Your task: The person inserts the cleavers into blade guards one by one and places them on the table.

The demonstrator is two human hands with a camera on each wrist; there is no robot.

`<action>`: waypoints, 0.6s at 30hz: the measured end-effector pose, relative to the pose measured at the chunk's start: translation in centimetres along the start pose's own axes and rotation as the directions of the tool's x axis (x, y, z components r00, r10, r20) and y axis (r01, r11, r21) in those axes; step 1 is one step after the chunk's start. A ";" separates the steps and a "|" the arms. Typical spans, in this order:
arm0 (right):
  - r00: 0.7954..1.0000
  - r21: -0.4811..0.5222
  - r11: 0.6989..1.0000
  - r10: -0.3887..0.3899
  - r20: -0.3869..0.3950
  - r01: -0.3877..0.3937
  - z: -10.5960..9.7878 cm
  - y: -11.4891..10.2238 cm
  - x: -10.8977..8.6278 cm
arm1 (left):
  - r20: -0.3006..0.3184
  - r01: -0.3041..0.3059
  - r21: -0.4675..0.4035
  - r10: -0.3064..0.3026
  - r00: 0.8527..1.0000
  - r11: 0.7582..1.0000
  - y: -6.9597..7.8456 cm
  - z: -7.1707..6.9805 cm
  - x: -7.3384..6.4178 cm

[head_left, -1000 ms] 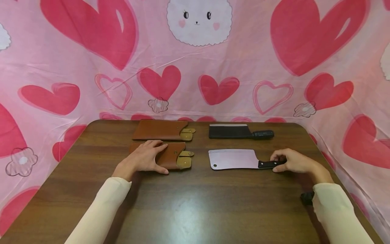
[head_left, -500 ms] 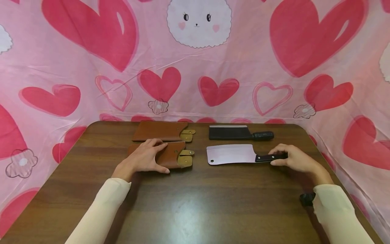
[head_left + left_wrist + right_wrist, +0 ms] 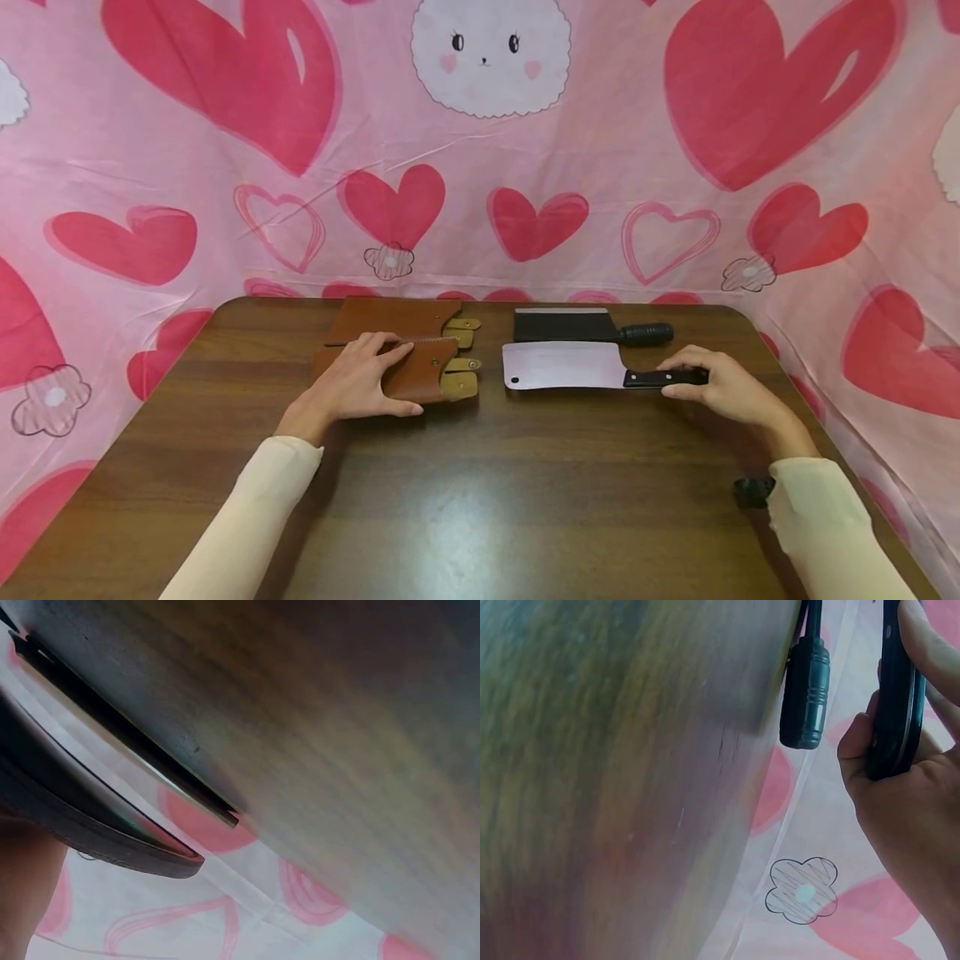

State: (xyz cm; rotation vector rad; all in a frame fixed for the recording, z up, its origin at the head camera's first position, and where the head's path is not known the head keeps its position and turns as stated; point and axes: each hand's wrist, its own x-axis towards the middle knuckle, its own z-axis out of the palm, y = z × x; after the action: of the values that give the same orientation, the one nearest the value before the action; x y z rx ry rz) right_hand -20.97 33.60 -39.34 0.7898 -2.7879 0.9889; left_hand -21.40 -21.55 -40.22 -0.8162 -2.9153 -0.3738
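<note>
My left hand [image 3: 348,383] grips a brown leather cleaver sheath [image 3: 416,375] across its width, thumb at the near edge and fingers at the far edge. The sheath's mouth and two tan snap straps face right. In the left wrist view this sheath [image 3: 142,859] is raised off the table, its mouth bowed apart. On the right, my right hand [image 3: 720,383] holds a cleaver [image 3: 562,365] by its black riveted handle [image 3: 896,697], which the right wrist view shows clear of the table. The pale broad blade points left towards the sheath, with a gap between them.
Behind the held sheath lies a second brown sheath [image 3: 397,321]. A second cleaver [image 3: 562,325], with a dark blade and ribbed black handle, rests at the back of the wooden table [image 3: 480,500]. A pink heart-patterned cloth [image 3: 600,150] hangs behind the table.
The pale cleaver has risen and shifted slightly left and away from me in the right hand. The sheath's mouth end has lifted in the left hand. The back items have stayed put.
</note>
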 end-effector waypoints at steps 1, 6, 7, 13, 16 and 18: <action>1.000 0.001 1.000 -0.001 -0.004 0.001 0.0 0.0 0.0 | -0.002 0.000 -0.001 0.000 1.000 1.000 0.0 0.0 0.0; 0.999 0.004 1.000 -0.018 -0.030 0.018 0.1 -0.3 0.1 | -0.008 0.008 -0.013 -0.009 1.000 1.000 0.0 0.1 0.0; 0.999 0.004 1.000 -0.025 -0.036 0.025 0.2 -0.4 0.1 | -0.010 0.008 -0.015 -0.008 1.000 1.000 0.0 0.1 0.0; 0.998 0.006 0.999 -0.043 -0.047 0.044 0.3 -1.3 0.5 | -0.047 -0.014 -0.008 0.014 0.999 1.000 0.0 0.2 0.1; 0.999 0.005 1.000 -0.026 -0.044 0.026 0.3 -1.9 0.7 | -0.067 -0.030 -0.005 0.030 0.997 1.000 0.1 0.2 0.3; 0.999 -0.002 1.000 -0.008 -0.040 0.008 0.3 -2.2 0.8 | -0.076 -0.039 0.000 0.039 0.996 0.999 0.2 0.2 0.3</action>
State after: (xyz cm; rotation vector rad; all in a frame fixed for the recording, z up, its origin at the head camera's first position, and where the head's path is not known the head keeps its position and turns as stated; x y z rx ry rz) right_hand -20.50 31.63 -38.10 0.7716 -2.7494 0.9894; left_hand -21.58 -21.19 -40.28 -0.8386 -2.8254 -0.3952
